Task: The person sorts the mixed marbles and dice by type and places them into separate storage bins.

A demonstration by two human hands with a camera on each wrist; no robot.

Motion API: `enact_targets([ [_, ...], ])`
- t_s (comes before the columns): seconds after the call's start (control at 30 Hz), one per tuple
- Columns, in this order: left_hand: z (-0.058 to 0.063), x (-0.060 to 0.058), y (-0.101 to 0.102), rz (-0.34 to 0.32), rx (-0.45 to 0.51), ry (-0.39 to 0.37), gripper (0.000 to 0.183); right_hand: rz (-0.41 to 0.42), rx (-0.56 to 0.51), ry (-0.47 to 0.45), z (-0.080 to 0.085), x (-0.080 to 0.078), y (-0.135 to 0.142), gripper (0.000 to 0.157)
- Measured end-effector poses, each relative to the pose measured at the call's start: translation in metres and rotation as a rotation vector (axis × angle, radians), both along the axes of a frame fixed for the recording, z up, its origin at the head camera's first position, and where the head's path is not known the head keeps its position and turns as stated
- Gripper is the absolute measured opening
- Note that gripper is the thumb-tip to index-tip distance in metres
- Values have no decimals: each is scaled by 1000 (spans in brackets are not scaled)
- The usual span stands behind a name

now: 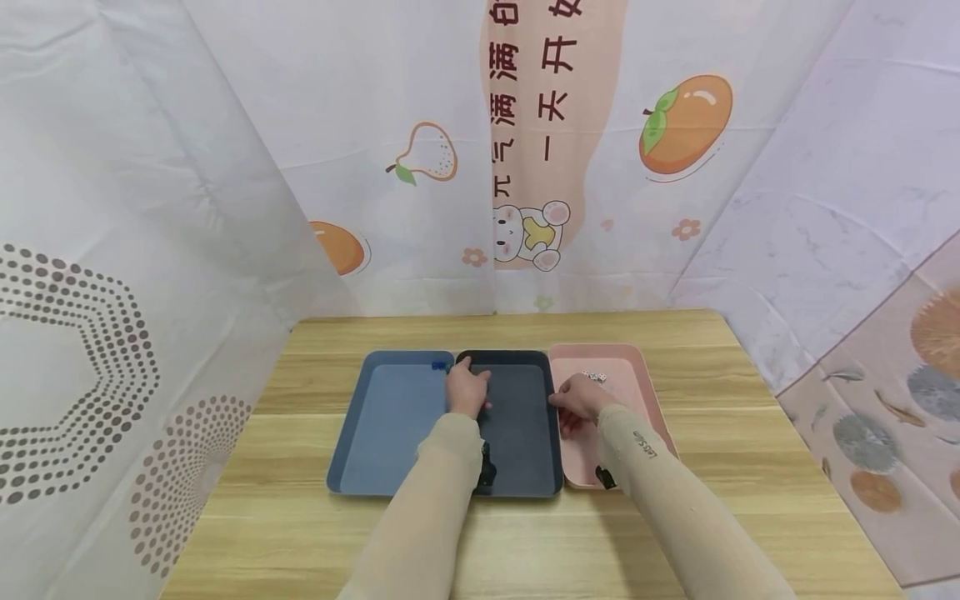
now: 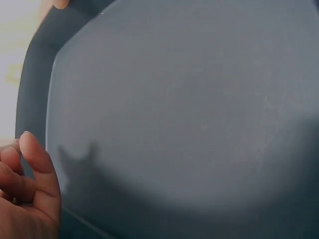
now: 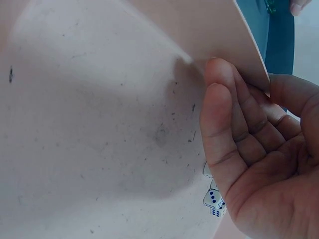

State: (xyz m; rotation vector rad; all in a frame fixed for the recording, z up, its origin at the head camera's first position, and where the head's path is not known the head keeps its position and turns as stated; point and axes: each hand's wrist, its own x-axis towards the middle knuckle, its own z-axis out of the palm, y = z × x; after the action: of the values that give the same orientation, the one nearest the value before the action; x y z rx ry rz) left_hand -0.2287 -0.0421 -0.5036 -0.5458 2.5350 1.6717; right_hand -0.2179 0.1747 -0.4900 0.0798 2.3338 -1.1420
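Note:
My left hand [image 1: 467,390] is over the far left corner of the dark tray [image 1: 517,433], beside the rim it shares with the blue tray [image 1: 390,433]. Its fingers [image 2: 37,154] are loosely bent with nothing visible between them. Over the left wall of the pink tray [image 1: 585,458], my right hand [image 1: 581,398] pinches the rim, thumb outside and fingers [image 3: 219,114] inside. Several white dice [image 1: 596,377] lie in the pink tray just beyond that hand. Blue dice [image 1: 438,365] sit in the blue tray's far right corner. A green translucent piece [image 3: 270,6] shows in the dark tray.
All three trays stand side by side on a wooden table [image 1: 750,467]. Printed curtains [image 1: 420,242] hang behind the table and along both sides. Tray walls separate the two hands' areas.

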Motion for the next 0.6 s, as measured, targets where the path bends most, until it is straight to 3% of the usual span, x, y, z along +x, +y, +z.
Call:
enact_targets([
  [0.27,-11,-5,7,18,-41,-49,67,-2,-16,-13,1,1,3,29],
  [0.6,-21,-8,7,21,4,-102,72,-5,-1,-13,0,1,2,30],
])
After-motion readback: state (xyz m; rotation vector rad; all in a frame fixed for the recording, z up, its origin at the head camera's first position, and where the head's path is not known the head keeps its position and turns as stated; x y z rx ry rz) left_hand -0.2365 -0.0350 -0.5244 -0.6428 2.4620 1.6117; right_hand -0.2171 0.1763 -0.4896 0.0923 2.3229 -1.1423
